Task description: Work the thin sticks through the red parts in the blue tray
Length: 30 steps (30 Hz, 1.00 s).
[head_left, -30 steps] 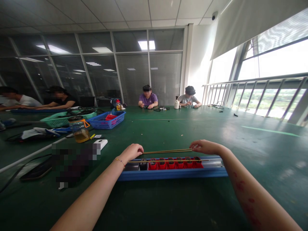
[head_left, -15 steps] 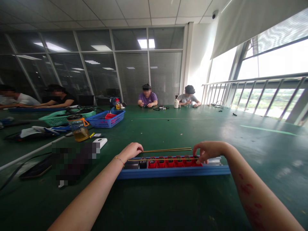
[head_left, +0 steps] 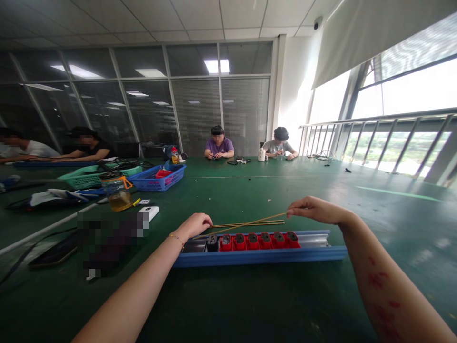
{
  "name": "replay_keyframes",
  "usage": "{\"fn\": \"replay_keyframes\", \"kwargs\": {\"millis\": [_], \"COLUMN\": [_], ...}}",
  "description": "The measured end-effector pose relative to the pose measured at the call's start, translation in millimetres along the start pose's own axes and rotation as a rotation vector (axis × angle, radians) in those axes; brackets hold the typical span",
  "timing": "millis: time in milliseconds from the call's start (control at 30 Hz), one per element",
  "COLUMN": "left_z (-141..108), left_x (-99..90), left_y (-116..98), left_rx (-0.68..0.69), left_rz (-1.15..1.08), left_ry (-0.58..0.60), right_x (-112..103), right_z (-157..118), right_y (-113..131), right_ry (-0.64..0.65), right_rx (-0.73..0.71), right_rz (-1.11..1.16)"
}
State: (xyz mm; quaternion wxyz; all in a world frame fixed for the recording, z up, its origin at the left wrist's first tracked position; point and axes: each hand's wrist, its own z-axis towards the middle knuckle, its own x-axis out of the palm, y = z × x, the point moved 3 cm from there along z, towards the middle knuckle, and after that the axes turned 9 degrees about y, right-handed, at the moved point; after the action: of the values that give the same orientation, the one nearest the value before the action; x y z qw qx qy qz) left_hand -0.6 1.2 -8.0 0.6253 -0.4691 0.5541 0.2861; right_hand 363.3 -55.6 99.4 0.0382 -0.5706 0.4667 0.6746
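Observation:
A long blue tray [head_left: 260, 256] with a silvery inner channel lies before me on the table. Standing in it is a row of several red box-like pieces with dark tops [head_left: 252, 242], a black piece [head_left: 212, 243] at their left end. My right hand [head_left: 303, 207] pinches the right end of a thin brass-coloured rod [head_left: 250, 223], raised above the tray; its lower end slants left beneath my left wrist. Behind the tray lie two similar rods [head_left: 269, 222]. My left hand [head_left: 196, 225] is closed over their left ends; its fingertips are partly hidden.
Left of my arm are a pixelated dark item, a white device [head_left: 152, 212], a black pouch [head_left: 53, 247] and a jar of amber liquid [head_left: 119, 197]. Farther back stand a blue basket [head_left: 157, 181] and a green basket [head_left: 76, 178]. Several people sit around the table.
My right hand has risen from the tray's right part, lifting one end of the rod that lay across the pieces. The left hand stays almost where it was.

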Motion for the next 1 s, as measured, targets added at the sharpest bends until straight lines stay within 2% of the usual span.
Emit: {"fn": "replay_keyframes", "kwargs": {"millis": [167,367,533,633,767,867,933,1000], "left_z": [-1,-3,-4,-1,2,2,2,1], "left_x": [-0.9,-3.3,-3.4,-1.5,0.9,1.8,1.7,1.2], "left_y": [-1,-5,-8,-4,2,3,3,2], "left_rx": [-0.029,-0.068,-0.06,-0.058,-0.041,-0.026,-0.02,-0.022], "left_rz": [-0.025,-0.041,-0.088,-0.081,-0.051,-0.046,-0.047,-0.045], "left_ry": [0.002,-0.034,0.011,0.031,0.012,0.002,0.0,-0.001], "right_x": [-6,14,32,42,52,49,38,25], "right_z": [-7,15,43,55,60,59,55,47], "right_y": [-30,-67,-85,-90,-90,-79,-57,-19], "right_ry": [-0.089,-0.044,-0.083,-0.086,-0.052,-0.049,-0.092,-0.15], "right_rx": [0.129,0.224,0.202,0.157,0.13,0.131,0.121,0.031], "right_rz": [-0.004,-0.014,-0.08,-0.042,0.031,0.018,-0.041,-0.121]}}
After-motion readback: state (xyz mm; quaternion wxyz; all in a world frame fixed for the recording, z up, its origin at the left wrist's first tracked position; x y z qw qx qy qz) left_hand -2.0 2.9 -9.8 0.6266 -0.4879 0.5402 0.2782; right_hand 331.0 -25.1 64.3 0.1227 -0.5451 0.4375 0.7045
